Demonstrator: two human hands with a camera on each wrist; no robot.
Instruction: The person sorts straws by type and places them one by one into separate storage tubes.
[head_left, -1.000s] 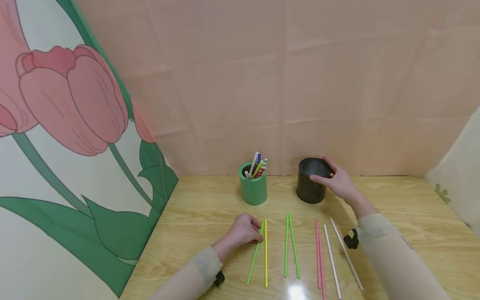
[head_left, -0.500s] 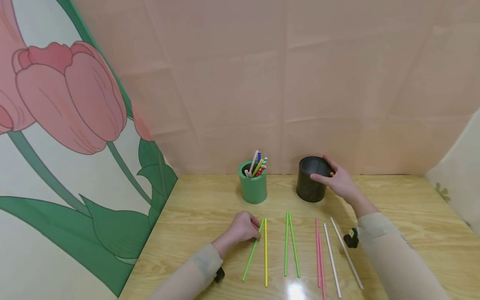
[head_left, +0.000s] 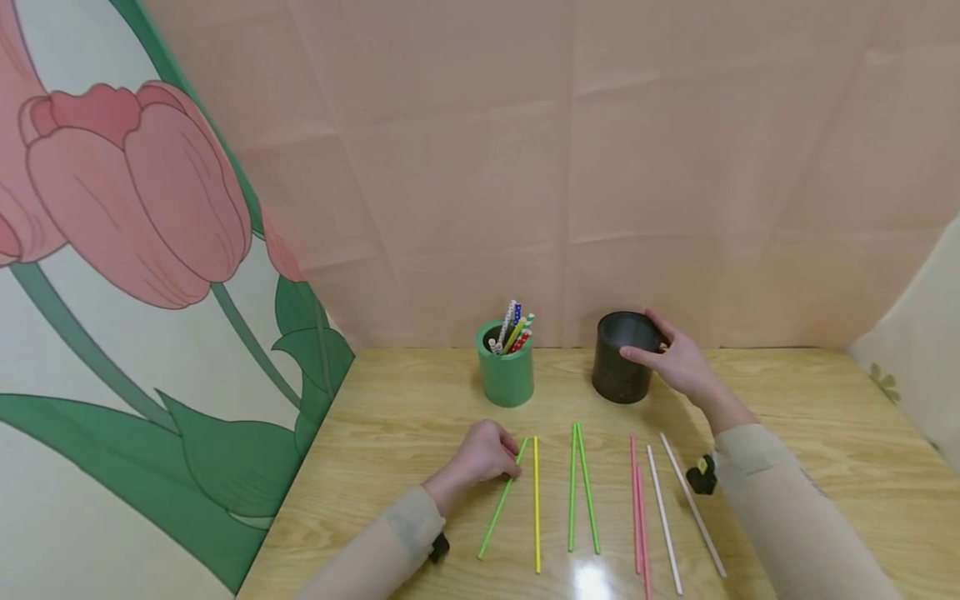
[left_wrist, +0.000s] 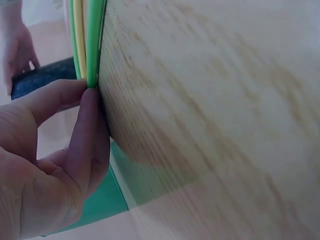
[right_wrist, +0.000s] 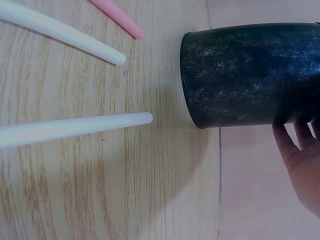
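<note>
In the head view, my left hand (head_left: 483,454) pinches a thin green straw-like stick (head_left: 491,529) near its far end. The left wrist view shows thumb and fingertips around this green stick (left_wrist: 94,45), low against the table. A yellow stick (head_left: 537,508) lies just to its right. My right hand (head_left: 678,367) grips the black cup (head_left: 618,375) at its right side, thumb over the near rim. Its other fingers are partly hidden behind the cup. From the right wrist, fingertips touch the side of the black cup (right_wrist: 245,75), which stands upright on the table.
A green cup (head_left: 508,383) holding several patterned sticks stands left of the black one. Two green sticks (head_left: 573,492) lie mid-table. Pink sticks (head_left: 635,508) and white sticks (head_left: 663,521) lie further right. A pink cloth (head_left: 465,167) hangs behind the table (head_left: 405,400).
The pinched green stick's near end has swung left. The yellow stick has shifted slightly right, widening the gap between them. My right hand and the black cup have stayed put.
</note>
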